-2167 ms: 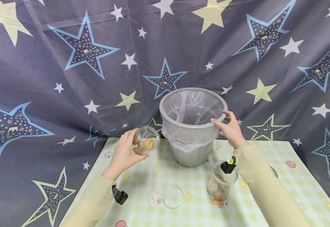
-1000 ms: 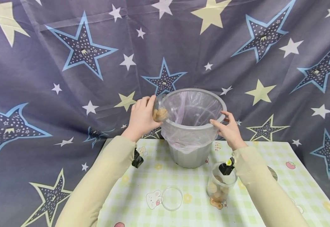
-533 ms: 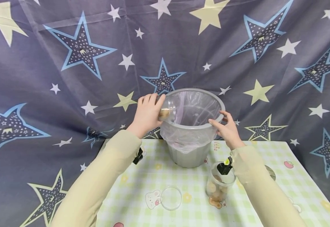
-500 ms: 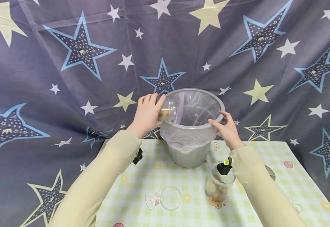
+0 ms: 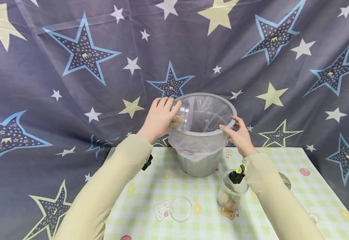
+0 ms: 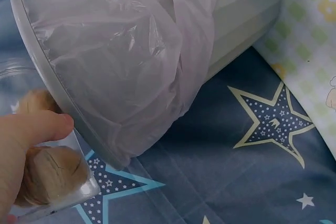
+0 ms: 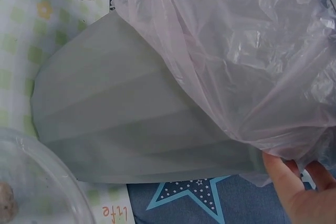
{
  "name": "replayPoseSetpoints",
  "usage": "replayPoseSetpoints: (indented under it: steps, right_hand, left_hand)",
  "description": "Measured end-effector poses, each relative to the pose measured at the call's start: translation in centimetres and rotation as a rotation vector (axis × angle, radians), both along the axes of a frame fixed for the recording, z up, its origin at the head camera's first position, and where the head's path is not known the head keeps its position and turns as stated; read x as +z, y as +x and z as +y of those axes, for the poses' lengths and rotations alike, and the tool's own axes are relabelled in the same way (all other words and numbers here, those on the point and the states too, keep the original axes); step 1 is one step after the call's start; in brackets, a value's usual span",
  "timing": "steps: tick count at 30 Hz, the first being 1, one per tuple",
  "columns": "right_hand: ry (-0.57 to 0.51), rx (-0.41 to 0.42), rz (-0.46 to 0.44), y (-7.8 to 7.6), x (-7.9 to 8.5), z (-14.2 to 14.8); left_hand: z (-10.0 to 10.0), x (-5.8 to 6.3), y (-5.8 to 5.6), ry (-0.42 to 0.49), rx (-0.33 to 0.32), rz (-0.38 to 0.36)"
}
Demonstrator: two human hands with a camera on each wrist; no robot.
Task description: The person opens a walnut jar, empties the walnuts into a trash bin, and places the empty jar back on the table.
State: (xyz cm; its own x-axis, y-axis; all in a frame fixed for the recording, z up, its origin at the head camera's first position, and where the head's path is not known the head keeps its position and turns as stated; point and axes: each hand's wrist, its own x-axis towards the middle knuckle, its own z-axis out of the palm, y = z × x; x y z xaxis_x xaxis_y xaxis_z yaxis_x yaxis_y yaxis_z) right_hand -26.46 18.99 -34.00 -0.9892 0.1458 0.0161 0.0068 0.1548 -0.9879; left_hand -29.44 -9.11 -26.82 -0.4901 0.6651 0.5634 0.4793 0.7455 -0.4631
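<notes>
My left hand (image 5: pixel 162 116) grips a clear plastic jar (image 5: pixel 184 111) tipped onto its side, its mouth over the left rim of a grey trash bin (image 5: pixel 199 166). Tan, walnut-like pieces (image 6: pixel 55 174) lie inside the jar, partly covered by the thumb. A thin translucent pinkish bag (image 5: pixel 198 145) lines the bin and folds down outside it. With thumb and fingers, my right hand (image 5: pixel 240 135) holds the bin's right rim. In the right wrist view its fingers (image 7: pixel 286 179) press against the bag's folded edge.
A second clear jar (image 5: pixel 232 193) with several round brownish pieces stands under my right wrist. A clear round lid (image 5: pixel 181 209) lies on the checked tablecloth (image 5: pixel 150 226). A dark disc (image 5: pixel 285 181) is partly hidden by the right sleeve. A starry curtain (image 5: pixel 102 83) hangs behind.
My left hand has carried the jar up and right from beside the bin to its rim, tipping it further so its pieces shift toward the mouth. My right hand has stayed on the rim.
</notes>
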Motion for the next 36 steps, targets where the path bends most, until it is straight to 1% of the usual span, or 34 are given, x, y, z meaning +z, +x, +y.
replayPoseSetpoints:
  steps: [3,7,10,14,19,22,25,27,31,36]
  right_hand:
    - [0.005,-0.002,0.001,-0.03,0.02,-0.04]
    - [0.005,-0.002,0.003,-0.01,-0.04,0.0]
    - [0.008,-0.004,0.005,-0.02,-0.12,0.03]
    - [0.009,-0.007,0.002,-0.05,-0.23,0.08]
    - [0.008,-0.002,0.001,-0.05,-0.21,0.1]
    - [0.011,-0.002,0.004,-0.08,-0.14,0.12]
    - [0.014,-0.002,0.004,-0.1,-0.14,0.12]
    - [0.014,-0.001,0.002,-0.09,-0.16,0.1]
    - [0.016,0.0,0.001,-0.02,-0.2,0.05]
    - [0.017,-0.004,0.002,0.01,-0.2,0.02]
  left_hand:
    - [0.04,0.14,0.07,-0.019,0.012,-0.003]
    - [-0.07,0.17,0.04,-0.025,0.027,-0.025]
    - [-0.14,0.18,-0.04,-0.025,0.027,-0.026]
    - [-0.18,0.09,-0.05,-0.038,0.007,0.001]
    - [-0.27,0.03,0.05,-0.072,-0.051,0.068]
    - [-0.28,0.09,0.03,-0.081,-0.043,0.074]
    - [-0.27,0.09,-0.02,-0.083,-0.007,0.063]
    - [-0.28,0.03,-0.08,-0.08,0.003,0.055]
    - [-0.26,-0.11,-0.18,-0.074,-0.011,0.062]
    - [0.03,-0.1,-0.28,-0.073,-0.04,0.088]
